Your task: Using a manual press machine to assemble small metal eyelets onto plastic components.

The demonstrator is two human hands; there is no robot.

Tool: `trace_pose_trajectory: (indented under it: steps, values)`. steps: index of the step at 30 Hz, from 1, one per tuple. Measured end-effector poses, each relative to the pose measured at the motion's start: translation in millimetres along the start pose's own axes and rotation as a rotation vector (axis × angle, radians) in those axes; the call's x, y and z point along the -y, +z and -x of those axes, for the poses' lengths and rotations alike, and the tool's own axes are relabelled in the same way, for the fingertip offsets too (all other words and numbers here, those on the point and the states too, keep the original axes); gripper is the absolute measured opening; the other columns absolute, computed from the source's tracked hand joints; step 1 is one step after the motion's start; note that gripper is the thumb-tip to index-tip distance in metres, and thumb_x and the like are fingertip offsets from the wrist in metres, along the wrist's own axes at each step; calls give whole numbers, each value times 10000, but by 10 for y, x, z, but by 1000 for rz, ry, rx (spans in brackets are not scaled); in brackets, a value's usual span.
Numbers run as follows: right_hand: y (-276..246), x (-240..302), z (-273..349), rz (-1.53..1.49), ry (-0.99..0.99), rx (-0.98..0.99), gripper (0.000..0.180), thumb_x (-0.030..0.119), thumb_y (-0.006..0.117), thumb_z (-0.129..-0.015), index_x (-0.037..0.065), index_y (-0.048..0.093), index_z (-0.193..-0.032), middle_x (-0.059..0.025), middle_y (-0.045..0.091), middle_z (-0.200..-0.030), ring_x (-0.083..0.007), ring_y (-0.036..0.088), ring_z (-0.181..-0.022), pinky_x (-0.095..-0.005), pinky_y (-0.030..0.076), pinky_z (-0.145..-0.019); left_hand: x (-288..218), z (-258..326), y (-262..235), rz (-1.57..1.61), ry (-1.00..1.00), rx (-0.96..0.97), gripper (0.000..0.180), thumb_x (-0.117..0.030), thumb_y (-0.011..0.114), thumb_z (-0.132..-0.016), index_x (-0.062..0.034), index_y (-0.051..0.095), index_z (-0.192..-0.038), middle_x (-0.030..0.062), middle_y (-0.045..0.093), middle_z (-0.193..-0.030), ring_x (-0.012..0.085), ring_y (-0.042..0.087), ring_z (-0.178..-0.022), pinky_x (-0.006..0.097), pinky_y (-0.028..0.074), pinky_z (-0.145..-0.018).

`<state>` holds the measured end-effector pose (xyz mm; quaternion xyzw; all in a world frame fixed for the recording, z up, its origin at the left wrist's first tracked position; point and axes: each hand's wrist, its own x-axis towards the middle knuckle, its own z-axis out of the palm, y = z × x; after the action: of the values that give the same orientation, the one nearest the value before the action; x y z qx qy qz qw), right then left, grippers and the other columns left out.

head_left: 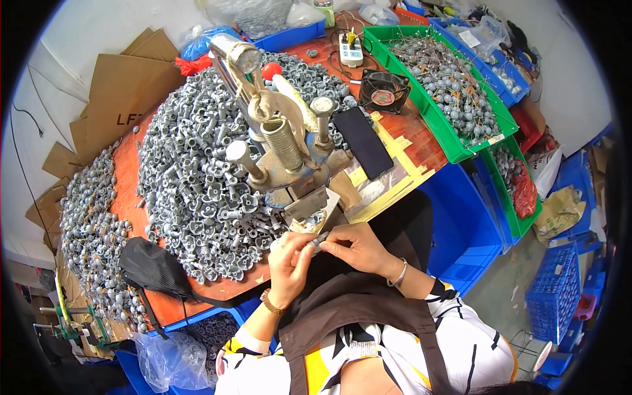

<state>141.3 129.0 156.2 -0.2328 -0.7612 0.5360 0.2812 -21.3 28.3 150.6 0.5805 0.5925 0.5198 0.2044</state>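
Both hands meet in front of a metal bench press (283,148). My left hand (289,262) pinches a small grey part (319,239) between thumb and fingers. From the other side, my right hand (361,247) closes its fingertips on the same part. Its exact shape is mostly hidden by the fingers. Just beyond the hands sits the press's lower metal block (307,205). A large heap of grey plastic fittings (197,164) surrounds the press on its left and far sides.
A black phone (363,143) and a small black fan (384,91) lie right of the press. Green trays (438,131) of grey parts stand farther right. At left are a black bag (156,268) and a second heap (95,220). A blue bin (471,257) stands beside the table.
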Motion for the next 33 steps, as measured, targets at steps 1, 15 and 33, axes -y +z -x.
trace_pose_trajectory:
  steps: [1, 15, 33]
  values:
    - [10, -65, 40, -67, 76, 34, 184, 206, 658, -909, 36, 648, -840, -38, 616, -660, -77, 541, -537, -267, 411, -491, -65, 13, 20, -23, -2, -5, 198, -16, 621, -880, -6, 671, -1072, 83, 576, -879, 139, 552, -693, 246, 448, -633]
    - [-178, 39, -89, -355, 414, 132, 218, 97, 607, -930, 11, 593, -1130, -3, 596, -740, -60, 571, -669, -213, 445, -568, 96, 192, 51, 515, -29, -205, 320, -142, 512, -999, 35, 587, -1254, 36, 591, -711, 109, 543, -604, 237, 455, -585]
    - [-241, -194, -86, -479, 290, -37, 85, 93, 604, -934, 32, 634, -986, 14, 612, -800, -52, 561, -685, -198, 452, -622, -55, 175, -35, 721, -87, -580, 470, -166, 456, -1020, 7, 318, -1434, 197, 657, -1007, 208, 661, -741, 296, 541, -699]
